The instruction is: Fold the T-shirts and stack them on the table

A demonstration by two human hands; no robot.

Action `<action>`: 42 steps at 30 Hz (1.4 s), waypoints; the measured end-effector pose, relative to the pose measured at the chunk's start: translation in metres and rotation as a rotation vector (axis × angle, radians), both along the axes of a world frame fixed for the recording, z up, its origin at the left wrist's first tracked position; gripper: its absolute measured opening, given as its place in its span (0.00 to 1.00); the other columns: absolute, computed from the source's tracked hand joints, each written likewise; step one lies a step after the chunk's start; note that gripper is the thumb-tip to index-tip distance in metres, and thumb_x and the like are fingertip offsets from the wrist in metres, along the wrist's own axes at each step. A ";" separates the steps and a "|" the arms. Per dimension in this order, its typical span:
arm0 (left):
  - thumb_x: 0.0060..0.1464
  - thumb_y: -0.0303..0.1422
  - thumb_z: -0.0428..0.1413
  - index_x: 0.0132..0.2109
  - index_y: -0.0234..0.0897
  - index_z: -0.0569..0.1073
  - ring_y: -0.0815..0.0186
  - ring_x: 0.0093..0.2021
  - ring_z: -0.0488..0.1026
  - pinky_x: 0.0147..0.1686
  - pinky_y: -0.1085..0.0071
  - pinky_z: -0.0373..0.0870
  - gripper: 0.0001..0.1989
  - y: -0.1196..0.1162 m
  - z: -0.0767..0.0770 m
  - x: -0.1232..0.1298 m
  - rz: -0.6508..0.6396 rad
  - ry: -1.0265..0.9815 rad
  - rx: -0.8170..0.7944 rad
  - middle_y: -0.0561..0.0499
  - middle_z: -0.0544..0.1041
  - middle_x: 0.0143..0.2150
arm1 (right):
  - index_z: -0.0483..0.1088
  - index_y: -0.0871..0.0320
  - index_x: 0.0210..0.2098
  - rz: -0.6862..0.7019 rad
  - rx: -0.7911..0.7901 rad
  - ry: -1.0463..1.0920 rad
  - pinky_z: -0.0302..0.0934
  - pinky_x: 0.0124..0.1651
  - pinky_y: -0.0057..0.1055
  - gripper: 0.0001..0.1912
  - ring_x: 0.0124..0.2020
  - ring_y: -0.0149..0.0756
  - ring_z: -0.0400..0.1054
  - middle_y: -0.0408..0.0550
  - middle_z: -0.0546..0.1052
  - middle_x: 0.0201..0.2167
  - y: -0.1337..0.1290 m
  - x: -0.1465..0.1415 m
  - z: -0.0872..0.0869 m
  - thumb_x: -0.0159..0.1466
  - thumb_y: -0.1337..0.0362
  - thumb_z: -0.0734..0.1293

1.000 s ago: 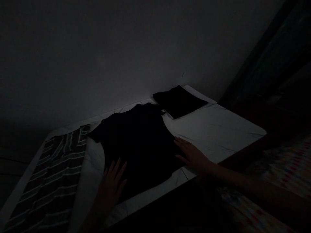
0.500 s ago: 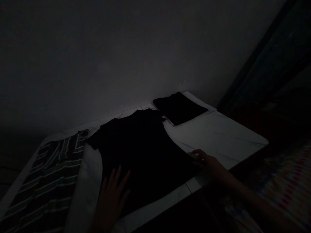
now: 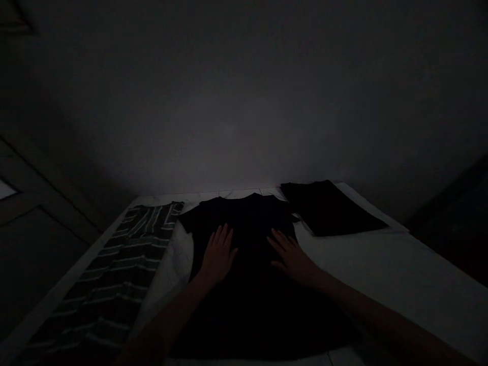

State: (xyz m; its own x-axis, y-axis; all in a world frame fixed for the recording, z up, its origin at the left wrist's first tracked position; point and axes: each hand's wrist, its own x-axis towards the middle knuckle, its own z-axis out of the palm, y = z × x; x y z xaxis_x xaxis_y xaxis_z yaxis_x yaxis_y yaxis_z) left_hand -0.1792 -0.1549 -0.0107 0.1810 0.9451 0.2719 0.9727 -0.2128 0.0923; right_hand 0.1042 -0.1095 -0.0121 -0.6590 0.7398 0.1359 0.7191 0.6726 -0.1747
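Note:
A black short-sleeved shirt (image 3: 251,300) lies spread out on a white marble-patterned table (image 3: 381,274), its neckline toward the wall. On the left half of the shirt my left hand (image 3: 219,254) rests flat, fingers spread. My right hand (image 3: 292,256) lies on the right half, also flat with its fingers apart. Neither hand grips anything. The picture is very dark, so folds in the black cloth cannot be made out.
Left of the shirt lies a dark striped garment (image 3: 118,274) with pale bands. At the back right is a folded black cloth (image 3: 331,208) on something thin and white. A plain wall (image 3: 244,112) stands behind the table.
My right hand has let go of the shirt's lower right edge and moved onto its body. My left hand has slid farther up the shirt. The view has turned to face the wall squarely.

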 end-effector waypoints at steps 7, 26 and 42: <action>0.64 0.33 0.48 0.53 0.38 0.73 0.62 0.55 0.73 0.58 0.64 0.67 0.15 0.024 0.003 -0.072 0.146 -0.211 -0.076 0.46 0.77 0.54 | 0.65 0.62 0.63 0.065 -0.136 -0.179 0.56 0.65 0.51 0.30 0.65 0.53 0.59 0.63 0.63 0.65 0.043 -0.025 0.024 0.69 0.50 0.58; 0.63 0.38 0.48 0.53 0.40 0.72 0.55 0.52 0.76 0.44 0.63 0.71 0.16 0.107 0.034 -0.174 0.753 -0.100 -0.300 0.42 0.78 0.52 | 0.50 0.57 0.71 0.060 -0.137 -0.001 0.34 0.71 0.51 0.32 0.73 0.47 0.37 0.54 0.46 0.72 0.144 -0.279 -0.016 0.73 0.48 0.49; 0.62 0.30 0.49 0.56 0.33 0.73 0.55 0.61 0.68 0.60 0.61 0.65 0.18 0.162 0.038 0.109 -0.123 -0.043 -0.104 0.38 0.72 0.60 | 0.78 0.59 0.40 -0.548 -0.103 -0.028 0.63 0.48 0.28 0.09 0.46 0.40 0.74 0.54 0.80 0.42 0.215 0.029 0.051 0.62 0.71 0.66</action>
State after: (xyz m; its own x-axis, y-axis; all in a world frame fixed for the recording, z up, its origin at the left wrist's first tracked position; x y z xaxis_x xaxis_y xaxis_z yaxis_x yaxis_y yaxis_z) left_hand -0.0702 0.0066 0.0269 0.2870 0.9401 0.1840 0.9346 -0.3169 0.1614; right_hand 0.1330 0.1054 0.0389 -0.1767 0.9837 0.0331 0.9641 0.1798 -0.1956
